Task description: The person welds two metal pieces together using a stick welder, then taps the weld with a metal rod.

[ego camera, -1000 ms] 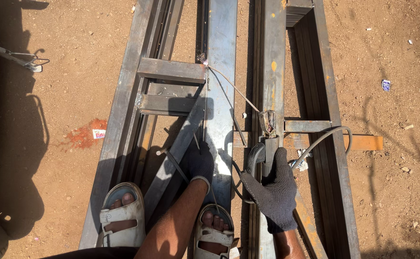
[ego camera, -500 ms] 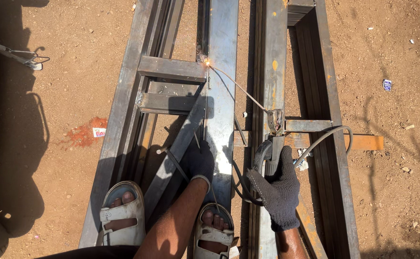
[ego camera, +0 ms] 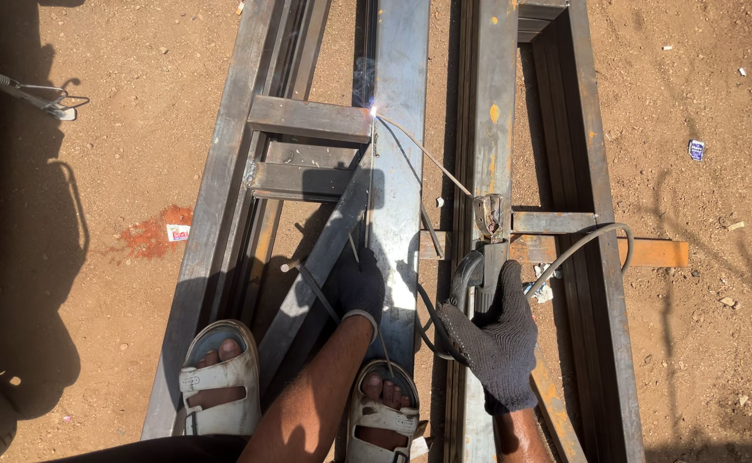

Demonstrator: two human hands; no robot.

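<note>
Steel frame (ego camera: 397,77) lies on dirt. Right hand (ego camera: 496,334) clenches the electrode holder (ego camera: 486,249); its rod (ego camera: 423,154) sparks at the frame's crossbar (ego camera: 307,118) joint. Left hand (ego camera: 357,287) presses flat on the frame, grasping nothing. Welding seems underway; steadiness matters.

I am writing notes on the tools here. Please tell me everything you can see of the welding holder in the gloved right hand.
The welding holder is a dark handle with metal clamp jaws at its top, worn and dull. The right hand, in a dark knit glove, grips the handle. A grey cable loops away from it to the right. The jaws clamp a thin welding rod, which slants up and left to a bright spark at a joint of the steel frame.
</note>
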